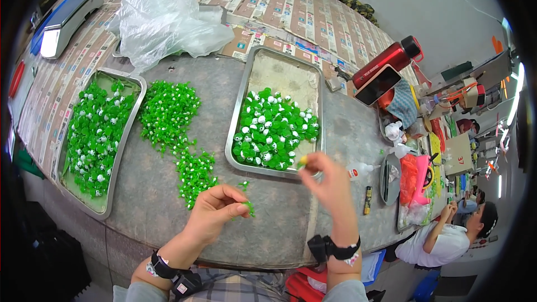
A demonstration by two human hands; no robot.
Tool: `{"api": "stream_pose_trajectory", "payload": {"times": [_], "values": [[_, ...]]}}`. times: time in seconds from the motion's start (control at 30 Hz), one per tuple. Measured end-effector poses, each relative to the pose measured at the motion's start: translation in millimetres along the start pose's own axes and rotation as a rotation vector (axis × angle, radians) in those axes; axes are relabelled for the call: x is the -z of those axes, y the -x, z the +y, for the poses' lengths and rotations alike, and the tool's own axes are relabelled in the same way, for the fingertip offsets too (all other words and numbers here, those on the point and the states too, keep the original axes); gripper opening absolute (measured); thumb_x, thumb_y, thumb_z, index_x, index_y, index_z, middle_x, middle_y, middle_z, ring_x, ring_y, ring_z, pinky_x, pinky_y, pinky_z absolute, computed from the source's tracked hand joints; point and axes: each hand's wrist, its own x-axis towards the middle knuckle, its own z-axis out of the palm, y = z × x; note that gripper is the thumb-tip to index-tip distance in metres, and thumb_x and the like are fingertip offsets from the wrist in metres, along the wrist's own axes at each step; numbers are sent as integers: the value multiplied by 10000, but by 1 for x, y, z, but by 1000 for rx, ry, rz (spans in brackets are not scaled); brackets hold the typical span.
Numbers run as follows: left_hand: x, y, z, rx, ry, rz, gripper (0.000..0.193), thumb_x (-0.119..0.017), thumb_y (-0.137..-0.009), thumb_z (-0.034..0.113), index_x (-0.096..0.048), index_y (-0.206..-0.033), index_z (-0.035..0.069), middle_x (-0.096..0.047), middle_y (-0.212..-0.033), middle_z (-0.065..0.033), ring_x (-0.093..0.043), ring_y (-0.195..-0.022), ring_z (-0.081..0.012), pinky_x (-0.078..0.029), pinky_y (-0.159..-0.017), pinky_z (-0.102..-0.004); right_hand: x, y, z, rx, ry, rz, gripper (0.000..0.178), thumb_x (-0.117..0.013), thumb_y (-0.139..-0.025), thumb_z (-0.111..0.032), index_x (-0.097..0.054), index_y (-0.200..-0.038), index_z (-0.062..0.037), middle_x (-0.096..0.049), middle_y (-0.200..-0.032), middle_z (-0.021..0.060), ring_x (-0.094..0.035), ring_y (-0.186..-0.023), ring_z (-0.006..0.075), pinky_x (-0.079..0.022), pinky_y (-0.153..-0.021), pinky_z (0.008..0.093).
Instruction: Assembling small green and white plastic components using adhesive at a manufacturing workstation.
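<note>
My left hand (217,211) is closed in a pinch on a small green plastic piece (250,208), just above the grey tabletop. Over the near right corner of the middle metal tray (279,72), my right hand (329,182) pinches a small green and yellow piece (302,161). That tray holds a heap of green pieces with white balls (271,128). Loose small green parts with white bits (168,113) lie in a pile left of it, trailing toward my left hand. A second metal tray (126,144), farther left, is filled with similar green and white pieces (96,134).
A clear plastic bag (168,17) lies at the back. A scale (70,19) stands far left. To the right are a red flask (386,61), a phone (378,85), a small white bottle (361,169) and a glue tube (367,200). Another person (447,240) sits at the right.
</note>
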Motion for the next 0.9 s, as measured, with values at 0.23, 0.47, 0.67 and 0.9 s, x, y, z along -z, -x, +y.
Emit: {"api": "stream_pose_trajectory", "payload": {"times": [0.23, 0.47, 0.67, 0.9], "values": [[-16, -2, 6, -5, -51, -87, 115, -611, -705, 62, -518, -767, 34, -550, -817, -97, -551, -695, -159, -467, -611, -272, -24, 28, -26, 184, -262, -319, 210, -609, -679, -55, -534, -871, -13, -562, -777, 66, -555, -690, 148, -437, -635, 246], [-4, -1, 1, 22, -12, -101, 84, -563, -740, 17, -519, -811, 11, -556, -831, -86, -552, -745, -141, -471, -667, -253, -35, 33, -12, -177, -900, -429, 234, -629, -698, -62, -544, -908, -3, -565, -804, 25, -534, -729, 80, -427, -650, 209], [-4, -1, 1, -13, 60, -110, 82, -559, -741, 11, -511, -807, 8, -562, -809, -93, -558, -731, -145, -474, -660, -258, -38, 35, -10, -155, -847, -391, 238, -627, -704, -55, -541, -915, 11, -574, -820, 28, -546, -754, 82, -435, -655, 194], [-4, 0, 1, 24, -3, -68, 80, -557, -745, 13, -512, -811, 9, -576, -792, -95, -569, -708, -151, -480, -642, -263, -36, 37, -10, -223, -989, -403, 207, -606, -717, -30, -547, -911, 12, -585, -847, 47, -559, -747, 87, -444, -646, 192]]}}
